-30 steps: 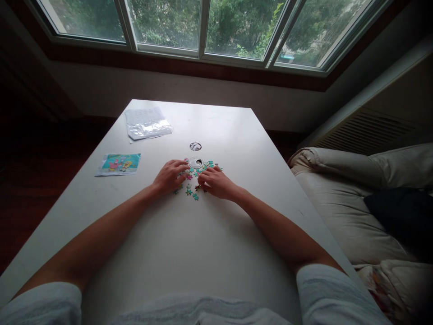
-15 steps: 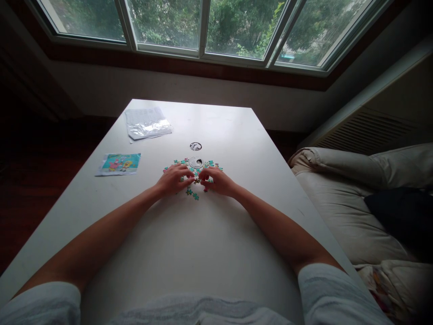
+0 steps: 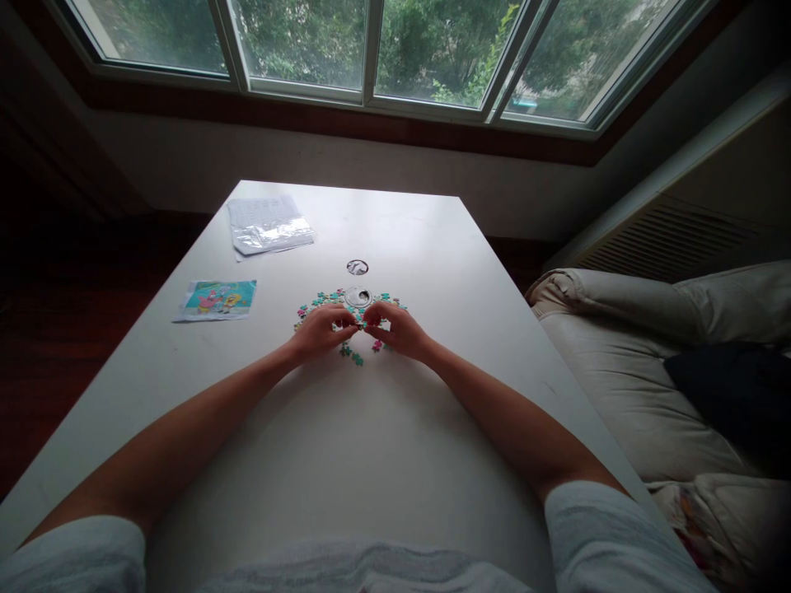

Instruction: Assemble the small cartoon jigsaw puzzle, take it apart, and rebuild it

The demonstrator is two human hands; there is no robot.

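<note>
Small teal, pink and white jigsaw pieces (image 3: 352, 356) lie scattered on the white table (image 3: 346, 445) around both hands. My left hand (image 3: 321, 329) and my right hand (image 3: 395, 328) meet fingertip to fingertip over the pile, each pinched on a small puzzle piece. The two pinched pieces touch between the thumbs and forefingers. A round clear lid or cap (image 3: 358, 296) sits just beyond the fingers, among the pieces.
A printed cartoon picture card (image 3: 215, 298) lies to the left. A crumpled clear plastic bag (image 3: 267, 226) sits at the far left of the table. A small round hole or disc (image 3: 357, 267) is beyond the pile. A cushioned sofa (image 3: 655, 362) borders the table's right edge.
Both hands rose from lying flat on the pieces and drew together into a pinch at the centre. Pieces near the left hand are now uncovered.
</note>
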